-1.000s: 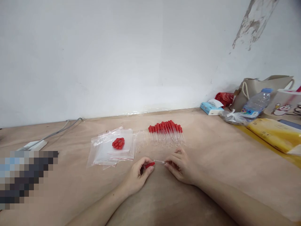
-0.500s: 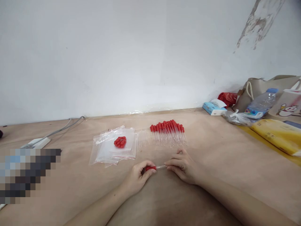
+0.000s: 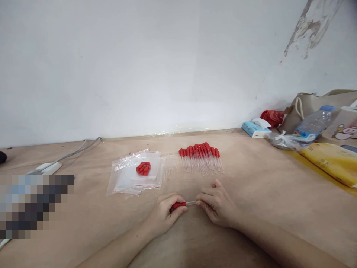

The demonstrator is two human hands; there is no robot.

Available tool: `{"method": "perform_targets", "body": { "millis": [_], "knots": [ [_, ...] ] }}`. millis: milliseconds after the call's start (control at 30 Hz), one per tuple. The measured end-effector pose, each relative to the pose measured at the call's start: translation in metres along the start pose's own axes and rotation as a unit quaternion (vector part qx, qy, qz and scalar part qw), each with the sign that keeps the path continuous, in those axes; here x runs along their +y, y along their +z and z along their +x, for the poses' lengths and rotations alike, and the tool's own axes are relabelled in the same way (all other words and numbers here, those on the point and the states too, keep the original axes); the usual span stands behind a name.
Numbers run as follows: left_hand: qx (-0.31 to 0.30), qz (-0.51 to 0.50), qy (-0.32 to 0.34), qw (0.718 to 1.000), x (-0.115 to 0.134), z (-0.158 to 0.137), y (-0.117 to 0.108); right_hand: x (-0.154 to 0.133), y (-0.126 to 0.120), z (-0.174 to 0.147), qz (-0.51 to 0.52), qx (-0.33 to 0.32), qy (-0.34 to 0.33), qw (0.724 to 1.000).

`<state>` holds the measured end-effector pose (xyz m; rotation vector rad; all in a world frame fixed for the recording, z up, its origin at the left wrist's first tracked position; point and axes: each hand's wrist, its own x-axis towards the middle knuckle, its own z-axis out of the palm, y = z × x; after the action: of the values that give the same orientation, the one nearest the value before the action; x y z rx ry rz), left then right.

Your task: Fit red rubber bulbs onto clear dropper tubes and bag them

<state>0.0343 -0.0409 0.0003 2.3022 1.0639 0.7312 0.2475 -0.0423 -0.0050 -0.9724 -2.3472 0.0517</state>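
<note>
My left hand [image 3: 166,214] is closed round a red rubber dropper bulb [image 3: 179,205]. From the bulb's right end runs a clear dropper tube [image 3: 191,203], pinched near its other end by the fingertips of my right hand [image 3: 216,204]. Bulb and tube meet end to end; how deep the tube sits inside I cannot tell. Beyond the hands lies a row of droppers with red bulbs [image 3: 199,150], tips toward me. Several loose clear tubes [image 3: 169,164] rest to their left. Loose red bulbs [image 3: 143,168] lie piled on clear zip bags [image 3: 122,183].
A white wall [image 3: 134,67] bounds the brown-covered table [image 3: 92,219] at the back. To the right stand a tissue pack [image 3: 255,129], a plastic bottle [image 3: 315,124], a yellow packet [image 3: 330,162] and a bag [image 3: 299,109]. A grey cable [image 3: 75,152] lies at the left.
Both hands have shifted slightly toward me with the bulb and tube between them. My left fingers wrap the bulb a little differently. The view has moved slightly.
</note>
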Motion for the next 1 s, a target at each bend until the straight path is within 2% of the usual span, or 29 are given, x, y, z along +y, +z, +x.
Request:
{"method": "perform_targets", "body": {
  "millis": [267, 400, 467, 533, 600, 667, 733, 833, 900, 1000],
  "knots": [
    [0.005, 0.006, 0.005, 1.0, -0.001, 0.006, -0.003, -0.004, 0.003, 0.006, -0.016, -0.05, 0.039, 0.998],
    [0.072, 0.015, 0.008, 0.997, -0.012, 0.01, -0.009, -0.001, -0.001, 0.008, 0.002, -0.046, 0.069, 0.997],
    [0.099, 0.025, -0.032, 0.994, -0.017, 0.01, -0.011, 0.005, -0.004, 0.008, 0.058, -0.031, 0.135, 0.989],
    [0.082, 0.034, -0.058, 0.994, -0.021, 0.01, -0.012, 0.014, -0.006, 0.01, 0.152, -0.017, 0.242, 0.958],
    [0.05, 0.04, -0.046, 0.997, -0.022, 0.011, -0.013, 0.025, -0.008, 0.016, 0.248, -0.018, 0.334, 0.909],
    [0.031, 0.041, -0.023, 0.998, -0.021, 0.012, -0.013, 0.034, -0.008, 0.029, 0.293, -0.021, 0.379, 0.877],
    [0.029, 0.038, -0.014, 0.999, -0.019, 0.012, -0.013, 0.037, -0.006, 0.047, 0.263, -0.012, 0.39, 0.883],
    [0.029, 0.038, -0.013, 0.999, -0.017, 0.011, -0.013, 0.032, 0.003, 0.082, 0.112, 0.026, 0.386, 0.915],
    [0.031, 0.042, -0.012, 0.999, -0.017, 0.011, -0.013, 0.026, 0.014, 0.104, 0.012, 0.042, 0.381, 0.923],
    [0.028, 0.048, -0.014, 0.998, -0.018, 0.01, -0.013, 0.021, 0.032, 0.129, -0.076, 0.007, 0.382, 0.921]
  ]
}}
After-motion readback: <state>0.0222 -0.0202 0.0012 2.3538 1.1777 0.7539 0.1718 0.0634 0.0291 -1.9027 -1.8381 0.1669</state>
